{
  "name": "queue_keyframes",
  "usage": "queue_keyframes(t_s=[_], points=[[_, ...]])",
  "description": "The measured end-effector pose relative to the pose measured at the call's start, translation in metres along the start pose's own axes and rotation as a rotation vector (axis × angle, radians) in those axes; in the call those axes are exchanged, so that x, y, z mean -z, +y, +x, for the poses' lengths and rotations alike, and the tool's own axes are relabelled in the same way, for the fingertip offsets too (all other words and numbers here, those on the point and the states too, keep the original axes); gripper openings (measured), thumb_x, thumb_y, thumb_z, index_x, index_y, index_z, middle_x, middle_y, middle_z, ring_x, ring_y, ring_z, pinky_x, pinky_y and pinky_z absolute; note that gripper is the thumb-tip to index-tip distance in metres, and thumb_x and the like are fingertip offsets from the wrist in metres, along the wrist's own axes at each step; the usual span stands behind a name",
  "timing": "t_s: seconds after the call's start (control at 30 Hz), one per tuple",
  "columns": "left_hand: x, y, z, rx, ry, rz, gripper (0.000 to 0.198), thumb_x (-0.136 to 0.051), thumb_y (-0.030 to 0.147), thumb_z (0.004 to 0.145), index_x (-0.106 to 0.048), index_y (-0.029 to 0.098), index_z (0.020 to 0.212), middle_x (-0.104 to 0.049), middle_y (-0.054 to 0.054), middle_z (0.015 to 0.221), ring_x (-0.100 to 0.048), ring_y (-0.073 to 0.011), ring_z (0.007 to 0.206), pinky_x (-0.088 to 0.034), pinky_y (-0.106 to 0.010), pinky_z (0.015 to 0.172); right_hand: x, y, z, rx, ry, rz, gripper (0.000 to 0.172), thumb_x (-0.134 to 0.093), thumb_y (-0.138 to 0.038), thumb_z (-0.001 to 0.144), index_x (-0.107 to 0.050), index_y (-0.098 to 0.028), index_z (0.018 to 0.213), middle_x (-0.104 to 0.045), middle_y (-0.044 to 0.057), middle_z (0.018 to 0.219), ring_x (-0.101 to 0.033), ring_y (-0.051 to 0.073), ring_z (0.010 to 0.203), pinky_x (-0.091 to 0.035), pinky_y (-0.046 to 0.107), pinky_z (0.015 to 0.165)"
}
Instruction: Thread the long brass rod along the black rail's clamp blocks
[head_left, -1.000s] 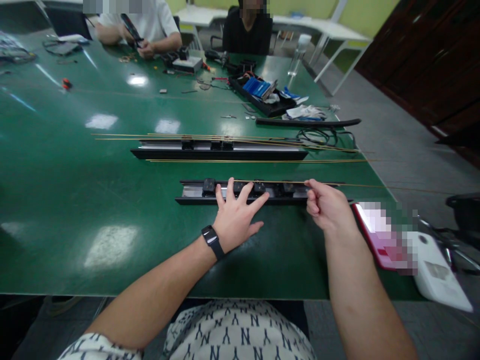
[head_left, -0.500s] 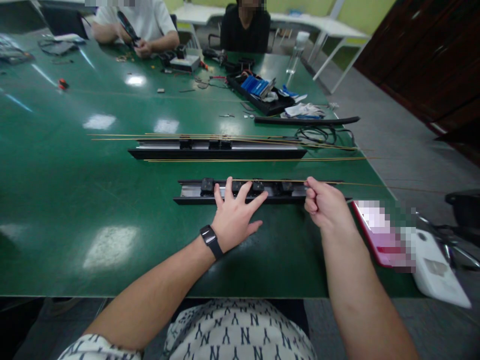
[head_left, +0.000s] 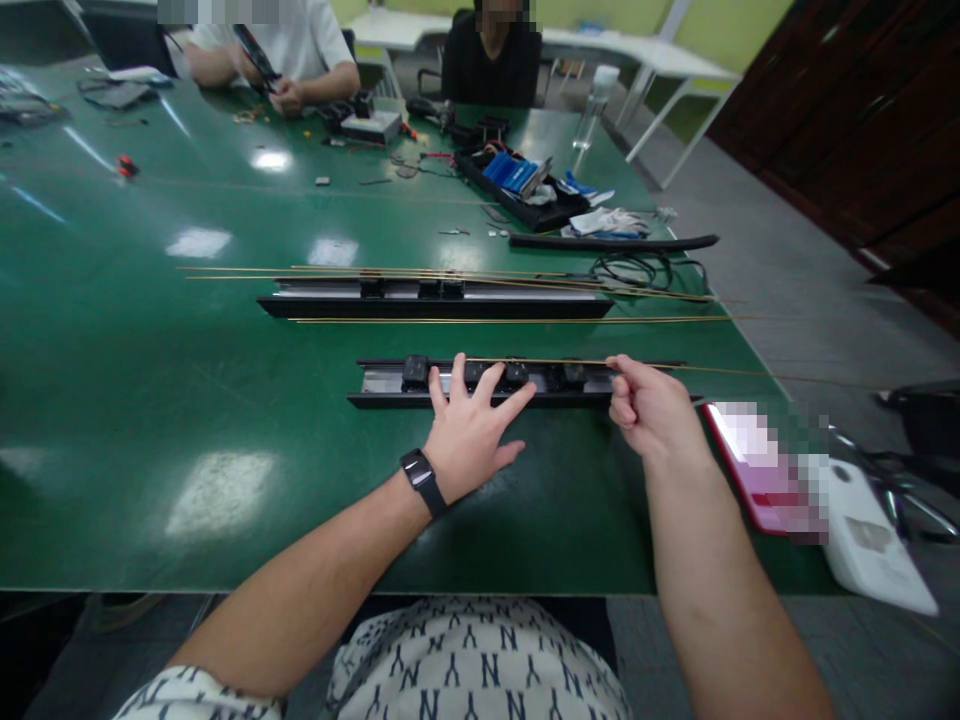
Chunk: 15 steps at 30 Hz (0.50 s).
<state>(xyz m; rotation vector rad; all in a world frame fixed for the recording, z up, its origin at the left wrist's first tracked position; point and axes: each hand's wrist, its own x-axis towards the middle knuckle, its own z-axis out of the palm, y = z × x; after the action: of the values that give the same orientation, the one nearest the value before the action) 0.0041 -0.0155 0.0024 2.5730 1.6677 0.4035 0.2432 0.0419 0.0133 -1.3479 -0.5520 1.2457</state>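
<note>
My left hand [head_left: 474,430] lies with its fingers spread over a dark rail [head_left: 375,402] that has a silvery channel. Several black blocks sit along this rail, one block [head_left: 415,373] just left of my fingers and another block [head_left: 573,374] between my two hands. My right hand [head_left: 646,405] is closed in a pinch on a thin brass-coloured rod [head_left: 551,361] at the rail's far edge. The rod runs from near my left fingertips past my right hand toward the right. Beneath my left palm, part of the rail is hidden.
Behind lies a second rail [head_left: 442,309] with several thin rods [head_left: 330,268] on and beside it. A black strip [head_left: 615,242], a cable coil [head_left: 634,268] and a filled black tray [head_left: 540,212] are farther back. A pink phone [head_left: 739,470] lies right. Two people sit across the table.
My right fingertips have shifted very slightly left along the rod. The left hand and the rail stay in place.
</note>
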Motion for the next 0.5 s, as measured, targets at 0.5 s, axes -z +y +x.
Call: queue_keyframes(t_s=[0.5], points=[[0.0001, -0.0001, 0.0002, -0.006, 0.013, -0.006, 0.076, -0.077, 0.049, 0.081, -0.046, 0.043, 0.150, -0.039, -0.007, 0.159, -0.019, -0.0546, 0.148, -0.016, -0.082, 0.112, -0.0011, 0.0035, 0.0021, 0.036, 0.026, -0.020, 0.015, -0.069, -0.017, 0.087, -0.061, -0.015, 0.074, -0.049, -0.006, 0.047, -0.035, 0.005, 0.027, -0.021, 0.016, 0.024]])
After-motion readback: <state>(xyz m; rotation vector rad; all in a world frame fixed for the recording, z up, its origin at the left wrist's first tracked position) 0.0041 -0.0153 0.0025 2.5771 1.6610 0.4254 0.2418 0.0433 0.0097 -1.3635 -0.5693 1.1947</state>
